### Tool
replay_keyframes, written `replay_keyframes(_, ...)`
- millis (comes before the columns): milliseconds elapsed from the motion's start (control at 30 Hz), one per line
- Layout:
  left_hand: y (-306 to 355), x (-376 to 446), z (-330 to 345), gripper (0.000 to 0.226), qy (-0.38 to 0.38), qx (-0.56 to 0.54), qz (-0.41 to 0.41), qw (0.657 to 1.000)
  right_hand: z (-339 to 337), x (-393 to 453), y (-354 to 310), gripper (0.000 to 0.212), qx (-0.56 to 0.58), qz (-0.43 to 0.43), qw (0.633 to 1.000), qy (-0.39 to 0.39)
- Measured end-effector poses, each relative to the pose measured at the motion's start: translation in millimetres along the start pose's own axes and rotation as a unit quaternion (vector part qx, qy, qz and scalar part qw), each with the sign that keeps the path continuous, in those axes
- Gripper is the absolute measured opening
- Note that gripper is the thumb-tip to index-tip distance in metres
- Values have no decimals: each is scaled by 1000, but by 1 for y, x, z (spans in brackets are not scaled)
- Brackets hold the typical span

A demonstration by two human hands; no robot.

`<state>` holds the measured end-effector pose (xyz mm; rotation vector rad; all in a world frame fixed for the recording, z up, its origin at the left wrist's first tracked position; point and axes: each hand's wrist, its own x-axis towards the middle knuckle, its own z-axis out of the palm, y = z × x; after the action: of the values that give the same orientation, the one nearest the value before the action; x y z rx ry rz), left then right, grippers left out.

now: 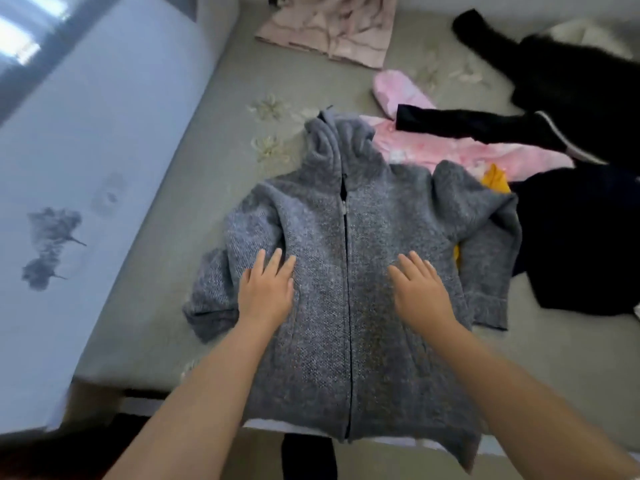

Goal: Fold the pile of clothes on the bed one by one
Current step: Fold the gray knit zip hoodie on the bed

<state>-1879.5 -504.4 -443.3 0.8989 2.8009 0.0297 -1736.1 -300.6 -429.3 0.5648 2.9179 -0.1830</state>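
Grey knit hoodie (pixel 349 271) lies zipped and face up at the bed's (pixel 180 237) near edge. Left hand (pixel 266 289) and right hand (pixel 420 291) press flat on it, fingers straight, gripping nothing. Smooth outward from the zip — then fold the sleeves in. No readable labels.

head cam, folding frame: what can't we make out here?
- Grey knitted zip hoodie: hem hangs past the bed edge; the parts under the left hand and right hand are covered.
- Yellow garment: mostly buried under the hoodie sleeve.
- Black fluffy clothes: cut off by the right edge and blurred.
- Beige-pink folded garment: cropped by the top edge.
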Motion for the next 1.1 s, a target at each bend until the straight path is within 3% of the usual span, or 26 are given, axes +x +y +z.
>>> replay_keyframes(267, -26, 164, 20, 50, -38, -42, -29, 998, -1, 151, 57, 43, -44, 97, 994, -29)
replay_keyframes(500, -39, 273, 53, 67, -47, -51, -110, 991, 27, 252, 105, 45, -39, 128, 991, 8)
replay_keyframes(633, -49, 311, 62, 84, -65, -31, -143, 987, 34, 299, 125, 60, -62, 146, 986, -42)
replay_keyframes(733, -51, 335, 62, 75, -81, -25, -111, 990, 38, 326, 132, 52, -57, 179, 980, -67)
replay_keyframes(833, -56, 347, 55, 48, -28, -58, -41, 997, 37, 339, 142, 26, -57, 146, 986, 50)
replay_keyframes(933, -58, 356, 46, 35, 123, -66, -1, 990, 30, 344, 156, 17, -35, 162, 969, 183)
replay_keyframes(1000, -52, 365, 43, 35, 158, -54, -39, 985, 32, 351, 162, 22, -58, 215, 966, 134)
replay_keyframes(1100, -43, 370, 53, 49, -3, -38, -91, 995, 43, 355, 149, 31, -100, 277, 956, 10)
